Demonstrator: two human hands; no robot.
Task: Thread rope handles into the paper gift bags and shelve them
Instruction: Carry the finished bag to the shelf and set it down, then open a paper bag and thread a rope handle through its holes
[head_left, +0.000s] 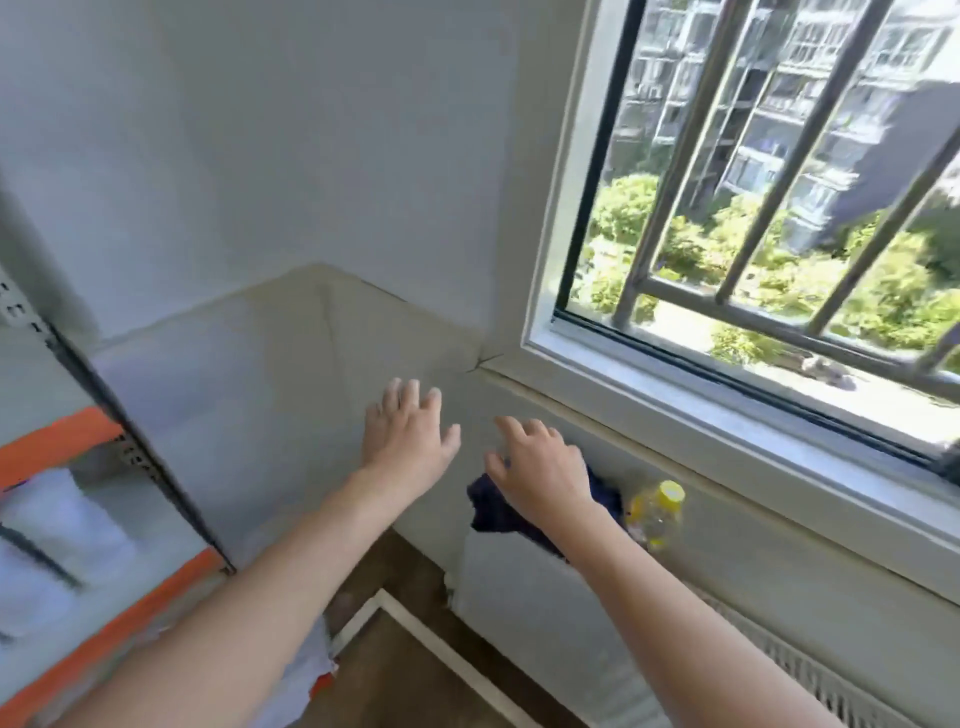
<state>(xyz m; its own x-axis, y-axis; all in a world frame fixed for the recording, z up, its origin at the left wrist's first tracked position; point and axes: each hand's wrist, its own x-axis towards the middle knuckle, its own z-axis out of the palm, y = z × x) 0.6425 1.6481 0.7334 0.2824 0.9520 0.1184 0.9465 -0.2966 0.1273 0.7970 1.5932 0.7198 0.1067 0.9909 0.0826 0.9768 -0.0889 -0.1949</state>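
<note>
Both arms reach forward toward the corner of the room. My left hand is open with fingers spread and holds nothing. My right hand is also open, fingers loosely spread, hovering above a dark blue cloth. At the left edge stands a metal shelf rack with orange beams; blurred white items lie on it. I see no paper gift bag or rope handle that I can make out. The picture is motion-blurred.
A barred window fills the upper right, with its sill below. A bottle with a yellow cap stands under the sill beside a white radiator. A grey padded panel leans in the corner. Brown floor lies below.
</note>
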